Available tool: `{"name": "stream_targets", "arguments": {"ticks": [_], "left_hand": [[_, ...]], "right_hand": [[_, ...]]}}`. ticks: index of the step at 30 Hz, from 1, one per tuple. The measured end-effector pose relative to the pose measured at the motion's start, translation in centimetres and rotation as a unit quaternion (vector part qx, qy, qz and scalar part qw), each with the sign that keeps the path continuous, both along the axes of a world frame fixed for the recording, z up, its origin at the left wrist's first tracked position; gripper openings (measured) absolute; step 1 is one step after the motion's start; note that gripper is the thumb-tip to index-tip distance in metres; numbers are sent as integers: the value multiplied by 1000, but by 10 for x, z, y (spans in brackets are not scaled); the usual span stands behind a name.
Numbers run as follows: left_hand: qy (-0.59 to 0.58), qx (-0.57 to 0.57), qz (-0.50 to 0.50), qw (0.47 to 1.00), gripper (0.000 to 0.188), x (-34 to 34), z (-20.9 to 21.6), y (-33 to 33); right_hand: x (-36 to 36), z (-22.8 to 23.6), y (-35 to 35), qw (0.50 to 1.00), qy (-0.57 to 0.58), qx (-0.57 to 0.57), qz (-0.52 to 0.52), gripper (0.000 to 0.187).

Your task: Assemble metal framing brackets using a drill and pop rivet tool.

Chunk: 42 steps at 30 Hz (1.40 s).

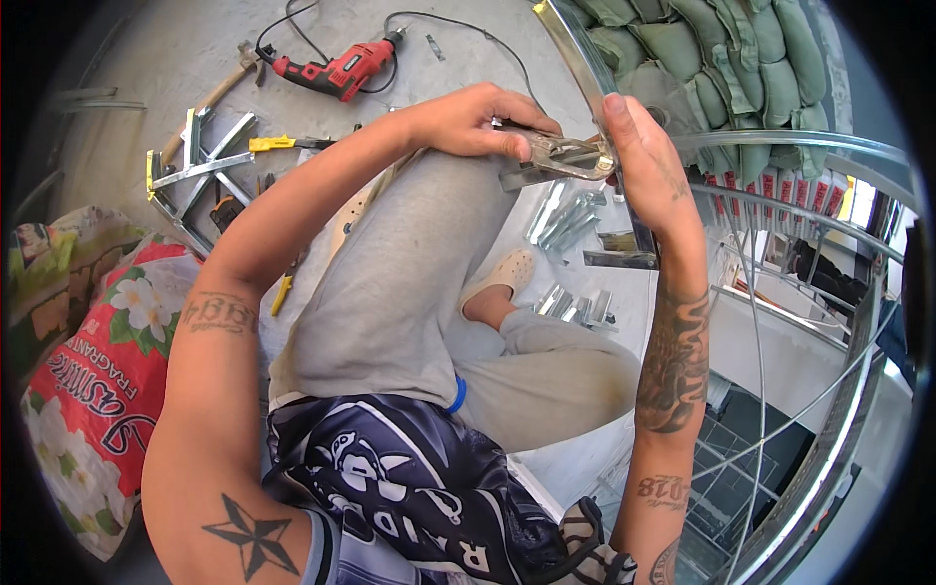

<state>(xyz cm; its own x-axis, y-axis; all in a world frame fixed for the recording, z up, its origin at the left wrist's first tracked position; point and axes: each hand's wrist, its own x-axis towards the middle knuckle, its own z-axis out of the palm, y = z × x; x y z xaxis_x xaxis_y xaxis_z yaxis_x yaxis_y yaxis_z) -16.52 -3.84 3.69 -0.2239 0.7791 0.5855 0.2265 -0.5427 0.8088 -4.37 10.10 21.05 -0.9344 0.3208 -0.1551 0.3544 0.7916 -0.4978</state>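
While the right hand point(648, 161) braces the steel rail point(575, 58) steady, the left hand point(473, 122) squeezes pliers point(561, 156) clamped onto it.

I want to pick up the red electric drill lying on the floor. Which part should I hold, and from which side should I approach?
Grip the red drill by its pistol handle, which sticks out from the body toward the lower right in the picture. Come from above, on the handle side: the drill lies flat on the concrete floor, the chuck points left, and the black cord trails off to the right.
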Motion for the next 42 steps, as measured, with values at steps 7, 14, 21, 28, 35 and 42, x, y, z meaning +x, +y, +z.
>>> {"name": "stream_targets", "arguments": {"ticks": [7,14,21,28,35,42], "left_hand": [[54,-32,39,997,78,1,2,-2],[80,7,57,995,80,2,9,-5],[73,7,54,996,80,0,3,-5],[126,-19,91,988,78,-3,-3,-3],[132,-16,104,986,76,-5,-6,-6],[172,-14,113,978,69,-14,-4,-5]], "right_hand": [[-1,1,0,1000,-11,-14,-19,70],[-2,5,-7,999,-21,-20,-34,70],[-3,5,-6,999,-26,-16,-28,70],[-2,3,-4,999,-19,-35,-28,69],[-3,4,-13,999,-25,-19,-44,68],[-4,3,-7,1000,17,-1,-23,69]]}}
